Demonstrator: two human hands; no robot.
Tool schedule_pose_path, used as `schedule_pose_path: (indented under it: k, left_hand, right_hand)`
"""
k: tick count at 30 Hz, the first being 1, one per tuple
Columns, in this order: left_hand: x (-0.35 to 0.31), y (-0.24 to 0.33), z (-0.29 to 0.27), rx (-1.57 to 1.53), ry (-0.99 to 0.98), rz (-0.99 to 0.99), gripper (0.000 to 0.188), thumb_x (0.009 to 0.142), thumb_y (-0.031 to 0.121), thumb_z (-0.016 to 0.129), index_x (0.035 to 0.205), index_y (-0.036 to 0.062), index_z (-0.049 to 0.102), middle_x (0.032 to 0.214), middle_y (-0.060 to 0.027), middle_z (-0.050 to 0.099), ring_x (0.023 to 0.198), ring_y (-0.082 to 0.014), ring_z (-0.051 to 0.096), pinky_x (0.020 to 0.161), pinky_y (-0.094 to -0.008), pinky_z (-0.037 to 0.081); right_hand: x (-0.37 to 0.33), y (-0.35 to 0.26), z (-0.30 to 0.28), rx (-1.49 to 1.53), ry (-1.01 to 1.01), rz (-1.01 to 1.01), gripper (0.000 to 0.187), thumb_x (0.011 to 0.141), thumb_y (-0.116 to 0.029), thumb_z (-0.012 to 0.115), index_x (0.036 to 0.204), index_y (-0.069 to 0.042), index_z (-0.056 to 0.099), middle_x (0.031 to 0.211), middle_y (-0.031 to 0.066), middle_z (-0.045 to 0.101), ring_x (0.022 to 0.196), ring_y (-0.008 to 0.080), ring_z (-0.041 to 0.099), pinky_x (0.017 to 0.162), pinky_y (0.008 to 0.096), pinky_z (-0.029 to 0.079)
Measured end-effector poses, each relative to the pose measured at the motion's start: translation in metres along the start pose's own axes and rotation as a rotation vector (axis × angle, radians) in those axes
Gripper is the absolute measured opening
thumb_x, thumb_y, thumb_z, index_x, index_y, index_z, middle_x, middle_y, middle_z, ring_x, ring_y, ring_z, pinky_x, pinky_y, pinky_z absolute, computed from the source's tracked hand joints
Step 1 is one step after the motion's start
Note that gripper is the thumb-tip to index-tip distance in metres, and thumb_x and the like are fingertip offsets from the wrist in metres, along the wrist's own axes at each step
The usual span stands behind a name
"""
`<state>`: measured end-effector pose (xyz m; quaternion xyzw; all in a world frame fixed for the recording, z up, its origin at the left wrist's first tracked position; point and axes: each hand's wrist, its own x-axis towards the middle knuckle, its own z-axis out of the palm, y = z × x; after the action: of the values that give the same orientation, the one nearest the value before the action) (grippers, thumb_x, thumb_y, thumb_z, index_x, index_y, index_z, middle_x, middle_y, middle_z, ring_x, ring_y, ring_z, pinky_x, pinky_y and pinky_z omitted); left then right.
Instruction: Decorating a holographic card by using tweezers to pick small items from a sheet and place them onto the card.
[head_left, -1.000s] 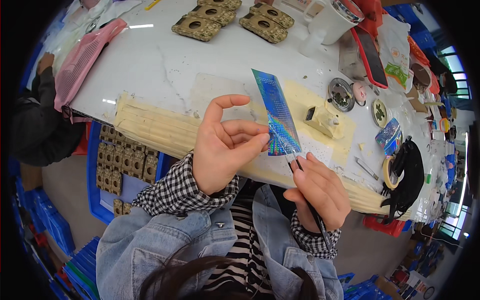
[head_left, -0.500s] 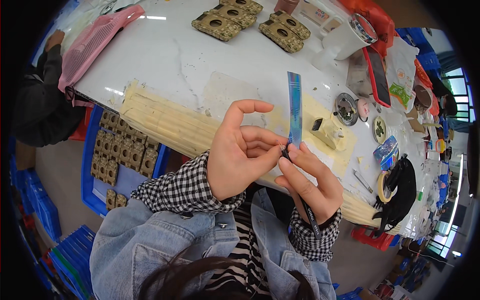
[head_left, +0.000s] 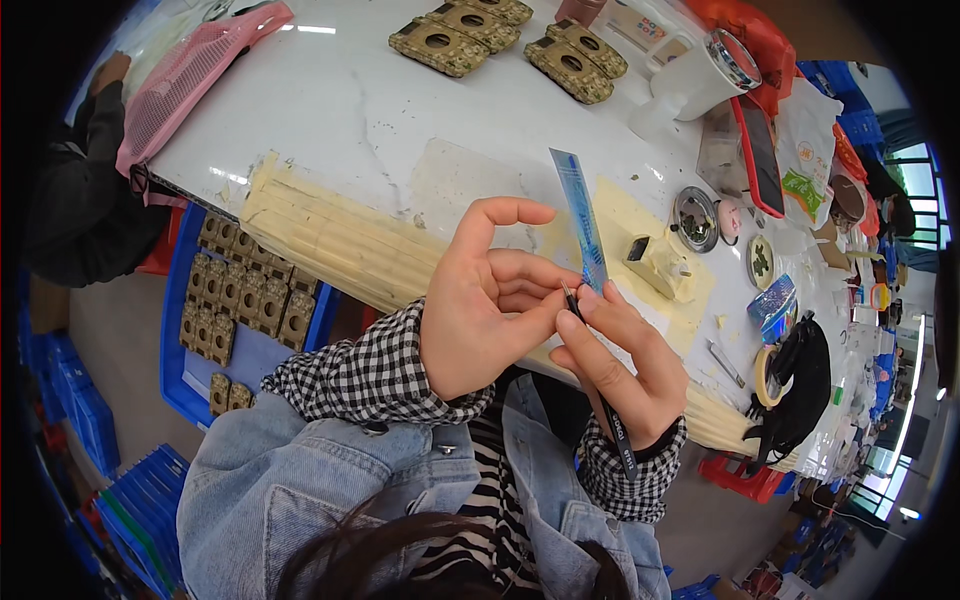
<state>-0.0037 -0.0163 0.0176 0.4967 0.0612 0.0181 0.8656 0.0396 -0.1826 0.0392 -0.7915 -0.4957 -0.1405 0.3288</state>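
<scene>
My left hand [head_left: 475,310] is closed in a pinch, thumb against a fingertip, with the forefinger raised and bent. What it pinches is too small or hidden to make out. My right hand [head_left: 630,365] grips slim black tweezers [head_left: 612,425], whose pointed tip meets the left fingertips. A shiny blue iridescent strip [head_left: 580,215] rises above the joined fingertips, tilted to the left. Its lower end is hidden at the fingers, and I cannot tell which hand holds it. Beyond the right hand, a yellowish taped block [head_left: 660,268] rests on the table.
Camouflage-patterned model hulls [head_left: 440,48] lie at the far side. A blue crate [head_left: 180,365] with several more stands lower left. To the right are a white mug [head_left: 700,80], a red-edged phone [head_left: 757,160], a round metal dish [head_left: 693,218], metal tweezers [head_left: 725,362] and black cloth [head_left: 795,400]. A co-worker's sleeve [head_left: 90,210] shows left.
The blue strip's upper end has tipped to the left. Both hands keep nearly the same pose, with the tweezers still in my right hand.
</scene>
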Motion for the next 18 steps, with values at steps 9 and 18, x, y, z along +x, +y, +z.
schedule_pose_path:
  k: [9, 18]
  left_hand:
    - [0.0004, -0.0011, -0.0004, 0.013, -0.002, -0.016, 0.060, 0.082, -0.011, 0.060, 0.131, 0.0047, 0.029, 0.101, -0.0133, 0.067, 0.099, -0.0178, 0.066, 0.086, -0.0286, 0.054]
    - [0.0004, -0.0001, 0.0007, 0.023, 0.010, -0.022, 0.060, 0.082, -0.011, 0.062, 0.130, 0.0041, 0.029, 0.101, -0.0140, 0.067, 0.099, -0.0183, 0.066, 0.086, -0.0276, 0.054]
  right_hand:
    - [0.0005, 0.0021, -0.0023, 0.019, -0.005, 0.012, 0.038, 0.069, -0.007, 0.079, 0.106, -0.005, 0.071, 0.101, 0.0138, 0.065, 0.097, 0.0274, 0.066, 0.087, 0.0433, 0.056]
    - [-0.0001, 0.0034, -0.0022, 0.024, -0.006, 0.013, 0.037, 0.069, -0.008, 0.079, 0.105, -0.005, 0.071, 0.101, 0.0132, 0.066, 0.096, 0.0268, 0.067, 0.087, 0.0432, 0.056]
